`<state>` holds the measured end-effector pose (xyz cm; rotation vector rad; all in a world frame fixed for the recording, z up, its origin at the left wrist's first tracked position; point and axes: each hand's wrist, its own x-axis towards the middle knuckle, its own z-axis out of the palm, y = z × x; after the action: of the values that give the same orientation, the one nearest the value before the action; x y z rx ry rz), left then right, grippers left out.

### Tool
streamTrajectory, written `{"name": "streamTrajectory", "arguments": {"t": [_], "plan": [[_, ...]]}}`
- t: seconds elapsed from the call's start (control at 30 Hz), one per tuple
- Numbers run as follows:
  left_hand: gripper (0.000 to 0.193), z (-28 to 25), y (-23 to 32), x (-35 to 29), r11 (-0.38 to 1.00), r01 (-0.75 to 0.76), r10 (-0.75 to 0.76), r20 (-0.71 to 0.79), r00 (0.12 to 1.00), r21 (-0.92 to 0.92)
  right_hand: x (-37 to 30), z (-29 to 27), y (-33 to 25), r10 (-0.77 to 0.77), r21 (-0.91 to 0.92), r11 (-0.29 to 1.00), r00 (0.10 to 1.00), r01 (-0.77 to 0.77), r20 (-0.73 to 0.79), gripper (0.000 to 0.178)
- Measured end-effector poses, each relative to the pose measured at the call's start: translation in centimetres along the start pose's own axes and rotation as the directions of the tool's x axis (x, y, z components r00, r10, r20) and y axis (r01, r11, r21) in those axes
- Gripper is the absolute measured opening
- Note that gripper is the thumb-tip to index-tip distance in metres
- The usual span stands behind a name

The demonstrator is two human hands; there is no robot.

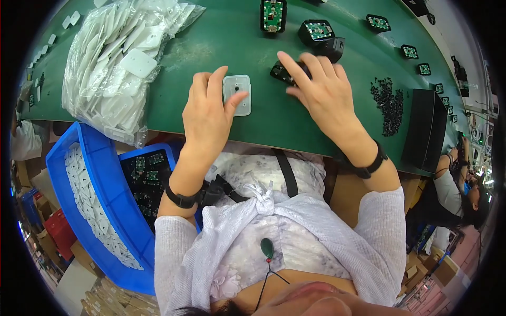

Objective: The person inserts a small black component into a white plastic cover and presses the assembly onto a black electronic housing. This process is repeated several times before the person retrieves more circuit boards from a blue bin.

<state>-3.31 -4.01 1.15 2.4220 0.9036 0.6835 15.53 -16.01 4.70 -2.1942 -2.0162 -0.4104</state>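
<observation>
My left hand (206,108) is beside a pale translucent rectangular plate (242,109) on the green table, fingers apart, with the thumb over the plate. A small black piece (236,89) sits near the plate's middle. My right hand (327,89) hovers over a small black housing (281,72), its index finger stretched out and its thumb apart. The hand partly hides this housing, and I cannot tell whether the fingers touch it. Just beyond, another black housing with a green circuit board (318,30) stands by a black block (332,49).
A clear bag of white plates (138,64) lies at left. Blue bins (113,184) below it hold white parts and circuit boards. Small black parts (388,105) are heaped at right beside a black box (424,129). More housings with boards (378,22) line the far right. A co-worker (453,195) sits at right.
</observation>
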Motion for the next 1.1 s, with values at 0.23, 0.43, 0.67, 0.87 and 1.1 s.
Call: {"name": "streamTrajectory", "arguments": {"t": [0.23,0.43,0.67,0.87,1.1], "plan": [[0.068,1.3,0.9,-2.1,0.961,-0.131,0.138,-0.011,0.990,0.244,-3.7,-0.6,0.1,0.096,0.385,0.918,0.995,-0.098,0.023,0.053],[0.061,1.9,0.7,-2.1,0.970,-0.228,0.232,-0.033,0.972,0.082,-6.6,-0.7,0.7,0.097,0.148,0.986,0.980,-0.072,-0.171,0.045],[0.055,2.1,1.4,-1.4,0.933,-0.332,0.341,0.041,0.939,-0.141,-8.1,-1.3,1.0,0.194,0.447,0.879,0.981,-0.168,-0.012,0.048],[0.056,2.4,1.5,-1.1,0.905,-0.380,0.397,0.057,0.916,-0.191,-7.1,-1.6,1.0,0.341,0.483,0.816,0.939,-0.318,0.043,0.042],[0.057,2.3,0.7,-1.4,0.852,-0.190,0.227,0.016,0.974,-0.488,-3.9,-1.6,-1.4,0.154,0.613,0.786,0.986,-0.086,-0.059,0.046]]}}
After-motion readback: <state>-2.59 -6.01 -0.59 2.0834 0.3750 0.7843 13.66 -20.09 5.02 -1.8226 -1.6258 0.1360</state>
